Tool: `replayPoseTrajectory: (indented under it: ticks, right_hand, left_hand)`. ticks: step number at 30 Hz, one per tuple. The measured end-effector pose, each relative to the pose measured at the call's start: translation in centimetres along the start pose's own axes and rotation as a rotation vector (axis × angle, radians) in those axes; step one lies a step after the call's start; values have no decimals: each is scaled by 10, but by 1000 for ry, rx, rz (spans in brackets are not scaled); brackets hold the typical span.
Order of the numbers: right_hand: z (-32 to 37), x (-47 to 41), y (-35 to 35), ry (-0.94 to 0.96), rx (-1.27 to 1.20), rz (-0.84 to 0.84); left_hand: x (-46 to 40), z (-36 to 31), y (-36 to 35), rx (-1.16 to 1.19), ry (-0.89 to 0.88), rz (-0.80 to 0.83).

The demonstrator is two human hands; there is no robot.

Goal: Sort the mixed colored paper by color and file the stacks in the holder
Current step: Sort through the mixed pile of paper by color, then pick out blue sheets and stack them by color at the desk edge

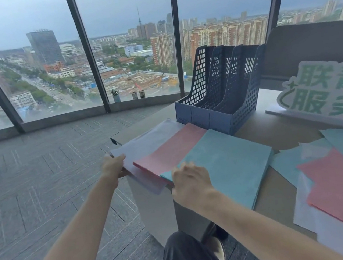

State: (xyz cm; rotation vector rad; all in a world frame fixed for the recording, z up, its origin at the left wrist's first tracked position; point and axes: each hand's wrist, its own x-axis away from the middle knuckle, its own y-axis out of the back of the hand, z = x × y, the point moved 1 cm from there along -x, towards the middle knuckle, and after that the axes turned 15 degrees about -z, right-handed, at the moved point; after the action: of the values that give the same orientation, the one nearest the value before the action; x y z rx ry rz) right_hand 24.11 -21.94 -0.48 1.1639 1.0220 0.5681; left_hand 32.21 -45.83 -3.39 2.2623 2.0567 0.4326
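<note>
3 sorted stacks lie fanned at the desk's near-left corner. The lavender stack (146, 143) is lowest and farthest left, its edge hanging past the desk corner. The pink stack (169, 150) overlaps it, and the teal stack (226, 164) lies on top to the right. Behind them, just beside the pink stack's far end, stands a dark blue perforated file holder (218, 91) with 3 upright slots, all holding no paper. To the right lies a loose pile of mixed paper (338, 180), teal, pink and pale lavender sheets overlapping at angles.
</note>
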Motion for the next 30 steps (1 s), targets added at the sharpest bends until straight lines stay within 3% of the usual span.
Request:
replayPoseTrajectory:
  ticks: [6, 10, 17, 26, 30]
  right_hand:
    - [0, -1, -2, -69, 27, 121]
    - [-9, 4, 6, -152, -112, 138]
    - [-79, 29, 25, -346, -223, -38]
    - [-233, 125, 76, -702, -145, -257]
    - [-302, 183, 99, -854, 3, -271]
  left_hand:
    - [10, -2, 25, -239, -140, -140]
    - [42, -23, 27, -150, -343, -162]
    - [123, -57, -22, 60, -347, 183]
    - [270, -56, -151, -133, -519, 776]
    - [343, -49, -205, -191, -489, 1045]
